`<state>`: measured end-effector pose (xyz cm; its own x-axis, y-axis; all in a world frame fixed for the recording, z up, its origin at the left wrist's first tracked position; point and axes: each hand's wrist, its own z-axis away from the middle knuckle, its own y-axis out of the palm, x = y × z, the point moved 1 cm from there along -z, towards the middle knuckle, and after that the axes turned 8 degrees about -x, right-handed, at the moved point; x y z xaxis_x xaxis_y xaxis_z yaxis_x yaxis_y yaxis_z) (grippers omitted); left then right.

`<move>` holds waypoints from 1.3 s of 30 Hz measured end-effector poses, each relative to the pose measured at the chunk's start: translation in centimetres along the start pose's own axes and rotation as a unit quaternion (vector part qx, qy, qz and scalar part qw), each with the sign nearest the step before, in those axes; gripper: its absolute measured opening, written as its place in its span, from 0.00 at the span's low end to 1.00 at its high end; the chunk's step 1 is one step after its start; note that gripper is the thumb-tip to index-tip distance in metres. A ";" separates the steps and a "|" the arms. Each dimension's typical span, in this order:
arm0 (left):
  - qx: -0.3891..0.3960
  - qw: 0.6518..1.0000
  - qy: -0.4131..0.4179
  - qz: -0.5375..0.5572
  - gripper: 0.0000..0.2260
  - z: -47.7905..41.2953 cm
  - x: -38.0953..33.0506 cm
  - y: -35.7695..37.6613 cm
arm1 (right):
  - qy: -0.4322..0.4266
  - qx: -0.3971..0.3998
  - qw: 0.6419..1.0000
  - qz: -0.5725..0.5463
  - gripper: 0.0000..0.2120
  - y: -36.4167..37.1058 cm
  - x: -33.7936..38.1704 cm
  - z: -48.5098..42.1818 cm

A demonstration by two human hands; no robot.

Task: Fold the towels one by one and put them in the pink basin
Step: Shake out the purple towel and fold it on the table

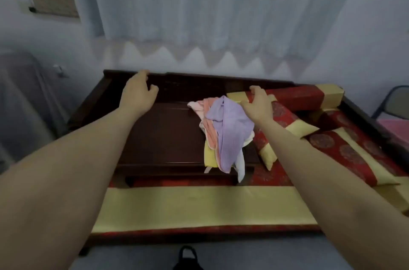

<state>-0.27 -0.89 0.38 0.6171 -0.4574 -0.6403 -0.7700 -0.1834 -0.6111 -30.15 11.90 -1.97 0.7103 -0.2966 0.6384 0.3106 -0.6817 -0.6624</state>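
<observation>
Nothing's folded yet from the look of it. The towel pile (pixel 223 134) sits in a heap on the right part of the dark wooden table (pixel 159 137), with the purple towel (pixel 230 137) on top and pink, yellow and white ones poking out under it. The pile's long axis runs roughly away-to-near, and its near end droops over the table's front edge toward the person.

The right hand (pixel 257 103) is the closer one by far. It hovers just beside the far right corner of the pile, fingers spread and bent, holding nothing, so the purple towel lies down and to the left of its fingertips. The left hand (pixel 138 90) is well apart, up by the far rail, loosely curled and empty.

Best guess is the right hand grabs the purple one first. There's a pink patch at the far right edge, but can't tell if that's the basin.
</observation>
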 end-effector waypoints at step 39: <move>0.365 0.802 -0.404 0.244 0.10 -11.8 3.2 43.6 | 0.053 0.211 0.969 -0.120 0.05 22.5 -19.5 -9.8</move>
<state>-33.78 -20.61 -22.81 0.4011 0.4479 -0.7991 -0.8337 0.5400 -0.1158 -43.16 -4.17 -25.46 0.5235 -0.2455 0.8159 0.7056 -0.4119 -0.5766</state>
